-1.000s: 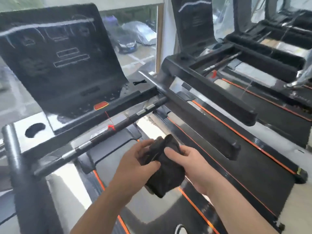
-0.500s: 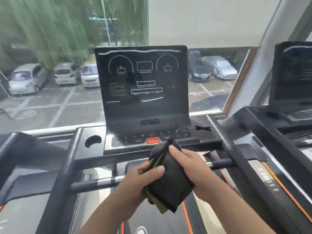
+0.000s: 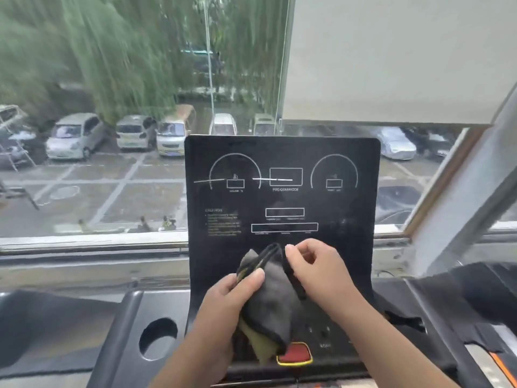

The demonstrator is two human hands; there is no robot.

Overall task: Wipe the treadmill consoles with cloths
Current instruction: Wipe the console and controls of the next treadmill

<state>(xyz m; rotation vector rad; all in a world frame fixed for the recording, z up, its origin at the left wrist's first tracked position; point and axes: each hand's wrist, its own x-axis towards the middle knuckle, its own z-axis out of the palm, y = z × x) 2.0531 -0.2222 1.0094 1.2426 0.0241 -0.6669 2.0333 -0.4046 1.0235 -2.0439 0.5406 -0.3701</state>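
Observation:
A black treadmill console (image 3: 282,197) with white dial outlines stands upright straight ahead of me. In front of its lower part I hold a folded dark grey cloth (image 3: 274,298) with a yellow layer showing at the bottom. My left hand (image 3: 232,301) grips the cloth from the left, thumb on top. My right hand (image 3: 316,267) pinches the cloth's upper edge between thumb and curled fingers. A red stop button (image 3: 296,354) with a yellow rim sits just below the cloth.
A round cup holder (image 3: 158,338) is sunk into the tray left of the console. A second treadmill's dark frame (image 3: 475,292) stands at the right. Behind the console is a window (image 3: 112,135) onto a car park, and a grey post (image 3: 472,203) slants at the right.
My view has swung from the right-hand treadmills to face this console and come closer. Both hands have risen with the cloth to the console's lower panel; the right hand shifted to the cloth's top edge.

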